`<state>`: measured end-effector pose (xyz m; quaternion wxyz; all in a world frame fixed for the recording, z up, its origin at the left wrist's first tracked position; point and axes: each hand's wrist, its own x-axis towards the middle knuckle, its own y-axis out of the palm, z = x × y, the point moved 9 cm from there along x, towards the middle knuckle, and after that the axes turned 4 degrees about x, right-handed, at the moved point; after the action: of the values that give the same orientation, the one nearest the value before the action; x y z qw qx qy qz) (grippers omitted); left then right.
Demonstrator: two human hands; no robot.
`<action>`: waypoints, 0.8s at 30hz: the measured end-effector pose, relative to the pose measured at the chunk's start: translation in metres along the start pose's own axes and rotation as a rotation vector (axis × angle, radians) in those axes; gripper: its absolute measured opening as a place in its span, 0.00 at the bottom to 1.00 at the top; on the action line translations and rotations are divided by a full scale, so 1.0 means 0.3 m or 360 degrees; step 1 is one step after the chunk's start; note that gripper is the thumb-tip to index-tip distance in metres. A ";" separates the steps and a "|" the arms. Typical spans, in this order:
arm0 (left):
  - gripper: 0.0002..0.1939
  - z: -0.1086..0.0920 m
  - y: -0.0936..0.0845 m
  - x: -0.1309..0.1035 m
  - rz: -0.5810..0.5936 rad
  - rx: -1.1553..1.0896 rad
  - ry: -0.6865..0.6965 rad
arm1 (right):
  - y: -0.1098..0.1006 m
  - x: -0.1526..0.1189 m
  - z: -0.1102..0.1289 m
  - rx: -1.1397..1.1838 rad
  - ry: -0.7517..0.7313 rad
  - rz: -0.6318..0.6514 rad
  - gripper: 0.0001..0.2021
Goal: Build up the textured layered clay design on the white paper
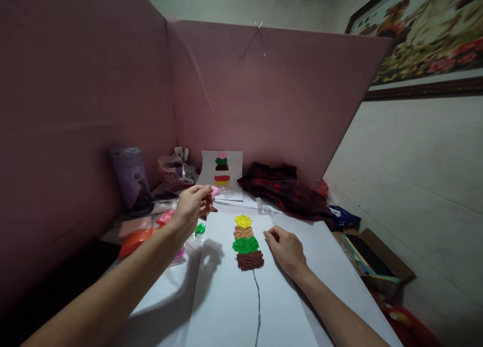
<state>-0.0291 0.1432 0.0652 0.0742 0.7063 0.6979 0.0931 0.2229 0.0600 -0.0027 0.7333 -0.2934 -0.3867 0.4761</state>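
My left hand [194, 203] is raised above the table, its fingers pinched on a small clear plastic bag with pink clay [215, 191] in it. Below lies a white sheet of paper [222, 301] bearing bands of textured clay: yellow, orange-brown, green [245, 245] and dark brown [249, 261]. A dark line [258, 301] runs down from the brown band. Resting on the sheet just right of the bands, my right hand [286, 247] has its fingers curled and thumb pressed in; whatever they hold, if anything, is hidden.
Bags of coloured clay [138, 241] lie on the left, near a purple tumbler [132, 181]. Behind, a second sheet with coloured bands [209, 168] leans beside a dark plaid cloth [287, 191]. A cardboard box [392, 259] stands at right. Pink panels [264, 100] enclose the back and left.
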 end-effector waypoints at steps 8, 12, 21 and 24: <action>0.09 -0.100 -0.085 0.032 -0.0099 0.0141 0.0189 | -0.007 -0.002 0.010 -0.0009 -0.0026 -0.0006 0.12; 0.11 -0.100 -0.132 0.056 -0.0093 0.0282 0.0273 | -0.007 -0.002 0.008 -0.0012 -0.0034 -0.0010 0.12; 0.10 -0.043 -0.201 0.197 -0.0147 0.0443 0.0146 | -0.004 -0.001 0.007 -0.0025 -0.0026 0.0000 0.12; 0.08 -0.011 -0.216 0.245 -0.0177 0.0569 0.0083 | -0.003 0.000 0.009 -0.0019 -0.0032 0.0002 0.12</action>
<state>-0.0923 0.2177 0.0553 -0.0656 0.6660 0.7429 -0.0184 0.2210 0.0598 -0.0006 0.7273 -0.2932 -0.3967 0.4772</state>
